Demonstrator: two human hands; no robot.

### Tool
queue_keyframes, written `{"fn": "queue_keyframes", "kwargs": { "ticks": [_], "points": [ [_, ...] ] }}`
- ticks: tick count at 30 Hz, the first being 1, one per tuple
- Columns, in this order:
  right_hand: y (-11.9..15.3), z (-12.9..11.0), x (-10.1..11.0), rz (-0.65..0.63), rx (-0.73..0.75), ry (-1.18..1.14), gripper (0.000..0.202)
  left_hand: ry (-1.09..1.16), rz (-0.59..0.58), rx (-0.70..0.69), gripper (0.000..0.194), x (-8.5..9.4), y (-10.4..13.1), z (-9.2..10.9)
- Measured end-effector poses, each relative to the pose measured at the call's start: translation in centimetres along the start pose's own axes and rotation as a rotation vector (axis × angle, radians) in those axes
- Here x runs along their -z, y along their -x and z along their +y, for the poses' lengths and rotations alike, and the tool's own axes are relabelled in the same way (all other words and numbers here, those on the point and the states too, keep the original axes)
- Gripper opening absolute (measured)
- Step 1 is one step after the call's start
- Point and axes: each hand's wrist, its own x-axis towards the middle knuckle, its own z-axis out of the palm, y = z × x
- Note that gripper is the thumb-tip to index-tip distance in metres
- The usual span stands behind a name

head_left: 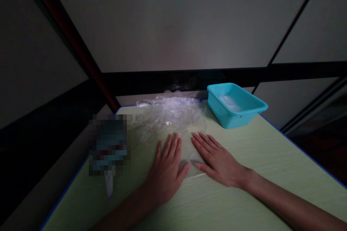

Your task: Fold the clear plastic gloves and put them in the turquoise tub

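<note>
Left hand and right hand are both flat, fingers stretched out on the plastic, which kinda bunches up toward the table's far edge, teal tub beside it

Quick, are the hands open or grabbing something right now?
Left hand: open, palm down, fingers on the clear, crinkly, thin plastic sheet, not grabbing.
Right hand: open, palm down, fingertips on that plastic too, not grabbing.
</note>
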Motion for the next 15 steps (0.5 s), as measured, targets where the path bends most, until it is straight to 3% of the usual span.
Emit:
{"fn": "queue_keyframes", "kwargs": {
  "ticks": [9,15],
  "points": [
    [0.7,0.5,0.7,0.198,0.121,-0.32,0.055,0.261,-0.136,-0.478,0.059,3.0,0.8,2.1],
    [0.7,-0.5,1.7,0.066,0.353,-0.338,0.061,0.337,-0.187,-0.541,0.05,3.8,0.6,2.5]
  ]
}}
